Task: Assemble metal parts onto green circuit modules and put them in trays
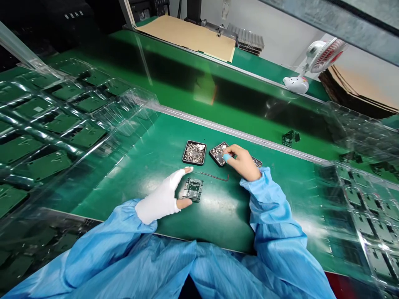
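My left hand [165, 194], in a white glove with bare fingertips, rests on the green table with thumb and fingers spread around the left side of a small circuit board assembly [193, 190]. My right hand [239, 160], with a blue cover on one fingertip, is over a black tray of small metal parts [218, 154]. Its fingers are pinched together; whatever they hold is too small to make out. Another such tray [194, 153] stands to the left, and a third is partly hidden behind my right hand. An L-shaped hex key [215, 176] lies between the hands.
Clear plastic trays of green boards stand at the left [62, 124] and right [368, 207]. A metal rail [218, 129] crosses behind the small trays. Beyond it are dark parts [290, 138] and a white fan [322, 58].
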`<state>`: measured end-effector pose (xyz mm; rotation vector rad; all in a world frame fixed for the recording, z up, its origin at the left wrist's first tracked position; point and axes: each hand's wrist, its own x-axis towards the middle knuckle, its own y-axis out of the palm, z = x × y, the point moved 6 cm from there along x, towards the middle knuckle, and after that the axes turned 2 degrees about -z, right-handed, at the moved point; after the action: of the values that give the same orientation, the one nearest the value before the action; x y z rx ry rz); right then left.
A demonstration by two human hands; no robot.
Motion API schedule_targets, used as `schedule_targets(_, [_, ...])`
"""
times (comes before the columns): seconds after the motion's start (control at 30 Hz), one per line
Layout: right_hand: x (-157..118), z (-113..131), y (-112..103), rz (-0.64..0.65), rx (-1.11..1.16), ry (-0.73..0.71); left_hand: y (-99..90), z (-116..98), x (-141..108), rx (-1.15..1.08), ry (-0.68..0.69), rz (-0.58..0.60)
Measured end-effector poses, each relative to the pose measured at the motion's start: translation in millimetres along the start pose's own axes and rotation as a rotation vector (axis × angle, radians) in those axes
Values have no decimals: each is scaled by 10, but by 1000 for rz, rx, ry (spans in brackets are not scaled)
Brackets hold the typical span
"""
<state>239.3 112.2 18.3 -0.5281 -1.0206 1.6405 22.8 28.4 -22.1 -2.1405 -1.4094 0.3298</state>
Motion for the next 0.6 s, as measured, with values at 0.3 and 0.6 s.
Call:
schedule_targets(0.3, [-451,728,380,83,229,-335,66,-102,60,140,37,-150])
schedule_targets(0.6, [-492,736,506,86,-36,-448,48,-337,16,469,230,-241])
